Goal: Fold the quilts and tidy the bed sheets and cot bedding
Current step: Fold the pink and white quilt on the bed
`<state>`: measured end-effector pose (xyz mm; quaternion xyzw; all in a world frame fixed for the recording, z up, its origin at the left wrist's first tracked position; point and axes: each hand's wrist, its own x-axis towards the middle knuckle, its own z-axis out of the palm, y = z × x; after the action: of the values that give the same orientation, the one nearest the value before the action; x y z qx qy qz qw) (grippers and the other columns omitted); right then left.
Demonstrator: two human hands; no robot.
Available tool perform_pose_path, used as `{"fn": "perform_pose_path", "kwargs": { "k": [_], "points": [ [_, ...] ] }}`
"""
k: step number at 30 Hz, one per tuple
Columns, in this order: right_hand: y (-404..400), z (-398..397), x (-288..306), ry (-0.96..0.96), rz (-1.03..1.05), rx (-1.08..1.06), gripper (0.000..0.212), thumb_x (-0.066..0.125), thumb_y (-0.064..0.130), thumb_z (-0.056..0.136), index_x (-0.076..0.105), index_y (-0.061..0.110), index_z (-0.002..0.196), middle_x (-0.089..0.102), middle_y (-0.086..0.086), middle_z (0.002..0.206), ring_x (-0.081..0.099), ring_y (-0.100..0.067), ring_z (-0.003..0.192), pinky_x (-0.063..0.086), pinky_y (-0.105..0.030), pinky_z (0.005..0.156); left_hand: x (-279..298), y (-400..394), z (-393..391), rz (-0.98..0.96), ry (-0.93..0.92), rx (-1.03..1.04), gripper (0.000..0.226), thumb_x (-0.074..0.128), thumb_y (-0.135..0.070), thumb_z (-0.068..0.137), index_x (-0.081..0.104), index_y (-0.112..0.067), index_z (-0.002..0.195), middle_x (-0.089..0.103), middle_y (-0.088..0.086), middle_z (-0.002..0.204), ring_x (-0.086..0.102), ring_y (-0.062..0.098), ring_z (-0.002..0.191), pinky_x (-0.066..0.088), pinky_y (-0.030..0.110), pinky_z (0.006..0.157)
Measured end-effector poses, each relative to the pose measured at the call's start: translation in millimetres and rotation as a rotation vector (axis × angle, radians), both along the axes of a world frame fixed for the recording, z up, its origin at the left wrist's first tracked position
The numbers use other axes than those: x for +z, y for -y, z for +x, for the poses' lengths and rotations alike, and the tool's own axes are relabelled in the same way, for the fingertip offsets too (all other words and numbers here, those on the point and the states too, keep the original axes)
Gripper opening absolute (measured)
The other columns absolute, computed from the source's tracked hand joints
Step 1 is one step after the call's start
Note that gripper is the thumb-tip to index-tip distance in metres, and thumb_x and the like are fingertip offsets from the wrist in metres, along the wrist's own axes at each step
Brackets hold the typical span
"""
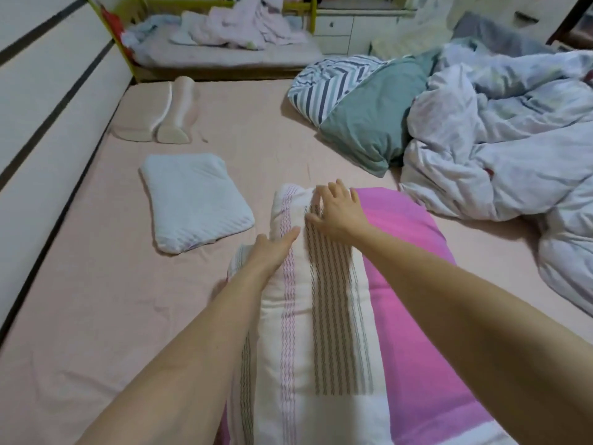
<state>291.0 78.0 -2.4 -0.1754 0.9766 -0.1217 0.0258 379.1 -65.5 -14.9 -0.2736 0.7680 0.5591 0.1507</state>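
A soft, puffy folded quilt (324, 303), white with thin stripes and a bright pink side, lies long and thick on the near middle of the bed (96, 303). The left hand (272, 248) lies flat on its left edge and the right hand (337, 210) presses on its far end, both with straight fingers and no grip on anything. The smooth pink bed also holds a square white pillow (195, 200) on the left and 1 crumpled pale quilt (500, 146) on the right, with a messy cot (224, 43) far behind.

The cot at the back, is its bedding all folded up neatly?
No, the cot holds crumpled pink blankets in a heap.
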Motion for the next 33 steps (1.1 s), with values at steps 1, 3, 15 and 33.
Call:
{"fn": "perform_pose_path", "kwargs": {
  "k": [1, 3, 15, 33],
  "points": [
    [2, -17, -6, 0.009, 0.002, -0.003, 0.067, 0.045, 0.055, 0.092, 0.034, 0.012, 0.142, 0.033, -0.012, 0.15, 0.013, -0.027, 0.146, 0.005, -0.05, 0.118, -6, 1, -12, 0.022, 0.008, -0.002, 0.104, 0.053, -0.075, 0.076, 0.019, -0.011, 0.151, 0.032, 0.01, 0.153, 0.037, 0.031, 0.136, 0.032, 0.047, 0.111],
    [6, -44, -11, 0.09, -0.004, -0.029, 0.078, 0.037, 0.071, 0.087, 0.041, 0.012, 0.138, 0.047, -0.013, 0.141, 0.032, -0.027, 0.139, 0.009, -0.051, 0.116, -15, 2, -30, 0.114, 0.03, 0.028, 0.114, 0.055, -0.084, 0.062, 0.029, -0.014, 0.148, 0.046, 0.008, 0.144, 0.048, 0.03, 0.127, 0.039, 0.048, 0.106],
    [64, -20, 38, -0.082, -0.504, -0.067, 0.039, 0.056, 0.041, 0.083, 0.056, 0.01, 0.059, 0.046, 0.003, 0.046, 0.045, -0.015, 0.049, 0.032, -0.026, 0.047, 8, 37, -14, 0.305, -0.142, 0.333, 0.065, 0.075, -0.056, 0.062, 0.065, -0.009, 0.106, 0.075, 0.001, 0.09, 0.072, 0.017, 0.081, 0.058, 0.03, 0.071],
    [22, 33, 3, 0.224, -0.428, 0.055, 0.033, 0.044, 0.024, 0.1, 0.051, 0.008, 0.128, 0.056, -0.01, 0.126, 0.054, -0.022, 0.112, 0.039, -0.03, 0.094, 19, 27, 10, -0.774, -0.235, -0.35, 0.071, 0.038, -0.052, 0.097, 0.014, -0.016, 0.153, 0.007, 0.009, 0.161, 0.001, 0.027, 0.148, 0.01, 0.045, 0.119]
  ]
}}
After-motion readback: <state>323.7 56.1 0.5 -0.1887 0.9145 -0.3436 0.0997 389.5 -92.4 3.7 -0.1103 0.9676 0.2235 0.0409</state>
